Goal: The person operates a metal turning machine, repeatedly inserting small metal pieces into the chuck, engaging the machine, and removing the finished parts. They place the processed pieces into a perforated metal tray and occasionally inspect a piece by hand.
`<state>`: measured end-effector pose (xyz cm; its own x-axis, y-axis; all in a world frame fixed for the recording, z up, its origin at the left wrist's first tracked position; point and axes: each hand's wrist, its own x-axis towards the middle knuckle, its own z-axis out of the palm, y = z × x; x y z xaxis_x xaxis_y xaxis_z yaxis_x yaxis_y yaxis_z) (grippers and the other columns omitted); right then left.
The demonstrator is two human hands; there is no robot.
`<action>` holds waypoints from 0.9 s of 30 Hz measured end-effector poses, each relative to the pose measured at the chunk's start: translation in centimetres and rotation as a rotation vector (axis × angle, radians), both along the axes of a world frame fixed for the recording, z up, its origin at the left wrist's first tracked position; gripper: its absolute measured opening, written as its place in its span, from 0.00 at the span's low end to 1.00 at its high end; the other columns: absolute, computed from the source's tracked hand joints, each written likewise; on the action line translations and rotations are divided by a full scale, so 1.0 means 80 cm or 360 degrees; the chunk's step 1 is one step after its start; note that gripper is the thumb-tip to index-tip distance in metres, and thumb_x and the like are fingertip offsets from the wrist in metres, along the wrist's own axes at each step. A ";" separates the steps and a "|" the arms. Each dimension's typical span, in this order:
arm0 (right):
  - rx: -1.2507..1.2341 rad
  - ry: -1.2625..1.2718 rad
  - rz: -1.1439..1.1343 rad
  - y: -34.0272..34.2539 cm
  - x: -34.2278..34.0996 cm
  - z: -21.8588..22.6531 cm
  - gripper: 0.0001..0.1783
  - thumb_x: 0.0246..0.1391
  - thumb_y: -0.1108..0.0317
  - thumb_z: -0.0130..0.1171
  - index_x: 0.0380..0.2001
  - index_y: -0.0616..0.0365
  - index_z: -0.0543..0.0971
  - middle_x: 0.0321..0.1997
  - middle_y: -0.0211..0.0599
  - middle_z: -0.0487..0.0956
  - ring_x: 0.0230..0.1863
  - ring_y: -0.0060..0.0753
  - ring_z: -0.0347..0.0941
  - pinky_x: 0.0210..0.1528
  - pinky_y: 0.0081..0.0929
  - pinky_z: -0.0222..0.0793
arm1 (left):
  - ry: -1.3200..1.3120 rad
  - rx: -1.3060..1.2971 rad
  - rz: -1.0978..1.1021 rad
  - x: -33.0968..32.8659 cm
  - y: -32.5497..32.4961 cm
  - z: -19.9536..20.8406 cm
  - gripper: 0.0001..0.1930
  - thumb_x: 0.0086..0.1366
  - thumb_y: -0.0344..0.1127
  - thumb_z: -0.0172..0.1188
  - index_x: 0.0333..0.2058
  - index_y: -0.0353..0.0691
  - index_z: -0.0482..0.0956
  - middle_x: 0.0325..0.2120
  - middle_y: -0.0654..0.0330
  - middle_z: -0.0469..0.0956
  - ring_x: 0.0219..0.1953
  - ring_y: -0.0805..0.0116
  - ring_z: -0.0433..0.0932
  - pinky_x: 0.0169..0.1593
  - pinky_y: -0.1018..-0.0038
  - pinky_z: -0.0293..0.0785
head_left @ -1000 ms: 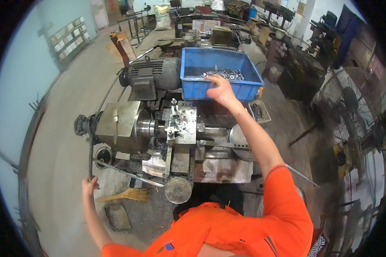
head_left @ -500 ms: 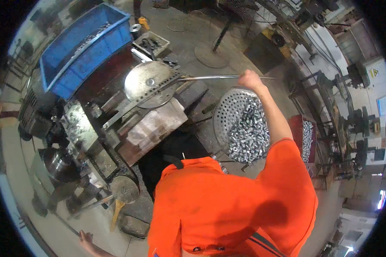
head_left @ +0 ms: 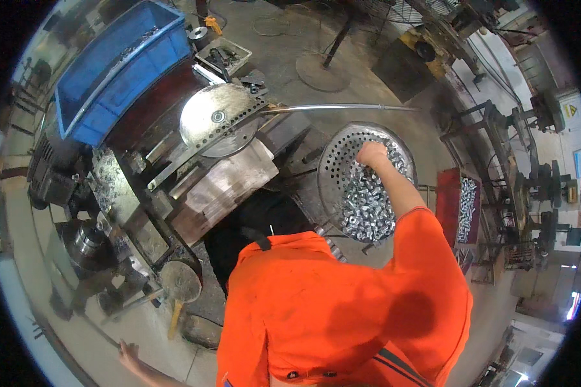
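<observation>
My right hand (head_left: 372, 154) is over a round metal pan with holes (head_left: 334, 169), at the upper edge of a heap of small shiny metal parts (head_left: 368, 209). Its fingers are bent and closed; whatever they hold is hidden. Beyond it, a long metal bar (head_left: 342, 108) runs out from a round steel disc (head_left: 206, 116) with a perforated flat strip across it. Down at the lower left, my left hand (head_left: 129, 356) is at the end of a thin dark rod (head_left: 98, 330), its fingers seemingly around it, small and blurred.
A blue bin (head_left: 126, 74) stands at the upper left, a small tray of tools (head_left: 229, 57) beside it. To the right is a red box (head_left: 450, 203) with more metal parts. A yellow-handled round paddle (head_left: 179, 284) lies low on the left. A fan (head_left: 403, 9) stands at the back.
My right hand has let go of the long bar and come down into the pan, onto the metal parts. The left hand stays by the rod. The whole view has shifted slightly.
</observation>
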<state>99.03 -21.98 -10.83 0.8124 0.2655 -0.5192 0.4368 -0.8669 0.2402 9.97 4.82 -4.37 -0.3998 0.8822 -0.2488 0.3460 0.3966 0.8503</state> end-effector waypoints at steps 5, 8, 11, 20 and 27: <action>0.0247 -0.0273 0.0143 -0.009 0.009 -0.025 0.23 0.39 0.54 0.56 0.36 0.60 0.79 0.45 0.49 0.76 0.50 0.45 0.72 0.52 0.33 0.67 | 0.0100 -0.0045 -0.0071 -0.015 -0.001 -0.001 0.19 0.57 0.46 0.61 0.28 0.31 0.72 0.14 0.61 0.69 0.16 0.73 0.68 0.21 0.76 0.69; 0.0667 -0.0241 0.0076 -0.061 0.064 -0.045 0.21 0.39 0.56 0.57 0.33 0.62 0.79 0.36 0.46 0.79 0.37 0.41 0.76 0.39 0.33 0.71 | 0.0055 0.0022 -0.0031 -0.007 0.006 -0.009 0.18 0.57 0.44 0.61 0.25 0.32 0.71 0.13 0.61 0.68 0.16 0.72 0.67 0.20 0.75 0.69; 0.1815 0.0571 -0.0979 -0.084 0.085 -0.022 0.09 0.39 0.68 0.59 0.26 0.59 0.78 0.16 0.36 0.73 0.13 0.26 0.65 0.16 0.23 0.58 | -0.0160 0.0018 -0.0079 -0.045 0.002 -0.019 0.16 0.58 0.42 0.61 0.27 0.32 0.71 0.13 0.61 0.67 0.15 0.73 0.66 0.19 0.75 0.67; 0.1039 0.0247 -0.0443 -0.073 0.075 -0.083 0.07 0.41 0.70 0.58 0.27 0.57 0.78 0.28 0.36 0.78 0.29 0.36 0.77 0.28 0.34 0.75 | -0.0255 0.0000 -0.0055 -0.041 0.029 -0.026 0.15 0.57 0.39 0.62 0.33 0.32 0.71 0.15 0.63 0.65 0.16 0.73 0.65 0.19 0.76 0.65; 0.0339 -0.0277 0.0670 -0.010 0.059 -0.092 0.18 0.47 0.53 0.46 0.24 0.50 0.81 0.32 0.40 0.80 0.34 0.47 0.75 0.38 0.40 0.71 | 0.0074 -0.0051 0.0034 -0.006 -0.030 0.007 0.20 0.54 0.42 0.63 0.39 0.34 0.72 0.21 0.63 0.69 0.23 0.72 0.69 0.28 0.75 0.69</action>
<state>103.75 -22.78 -18.16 0.6817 0.6741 -0.2843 0.7284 -0.6617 0.1775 9.49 2.44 -3.83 -0.4304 0.8651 -0.2576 0.3757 0.4311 0.8203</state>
